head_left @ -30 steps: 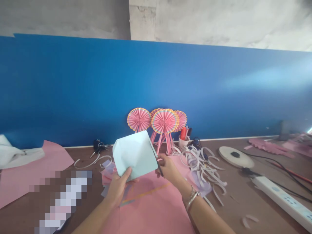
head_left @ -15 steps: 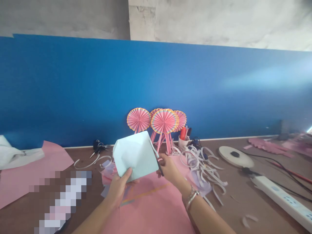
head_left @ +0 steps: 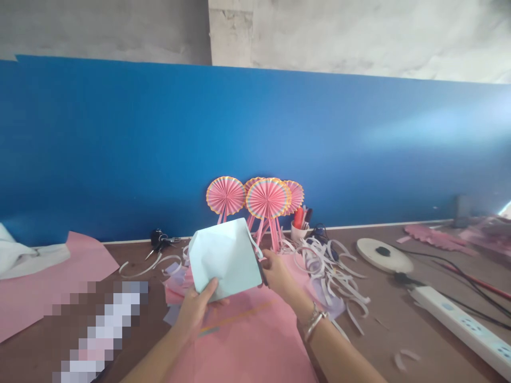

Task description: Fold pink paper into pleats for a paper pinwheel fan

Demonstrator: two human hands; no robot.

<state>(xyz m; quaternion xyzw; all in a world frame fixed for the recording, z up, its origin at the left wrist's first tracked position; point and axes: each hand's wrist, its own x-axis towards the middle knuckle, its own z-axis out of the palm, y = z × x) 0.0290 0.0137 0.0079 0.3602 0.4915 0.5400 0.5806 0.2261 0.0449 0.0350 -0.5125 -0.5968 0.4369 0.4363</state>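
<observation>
A pale blue-white sheet of paper (head_left: 225, 260) is held up over the table, tilted, with a crease at its upper left. My left hand (head_left: 199, 308) grips its lower edge, thumb on the face and fingers behind. At the paper's right edge, my right hand (head_left: 277, 271) is closed around dark scissors (head_left: 263, 275), whose blades are mostly hidden. A narrow strip (head_left: 256, 246) curls away from that edge beside my fingers. Below both hands lies a large pink sheet (head_left: 247, 346).
Several pink pleated paper fans (head_left: 268, 198) stand against the blue partition (head_left: 159, 143). A white cup of pens (head_left: 299, 231) and a heap of curled white paper strips (head_left: 319, 260) are right of them. A power strip (head_left: 463, 322) and a round white disc (head_left: 384, 255) lie farther right; keys (head_left: 159, 240) lie left.
The paper has shifted slightly right and down. The dark scissors now show less below the paper's edge, and the strip curls out a little more.
</observation>
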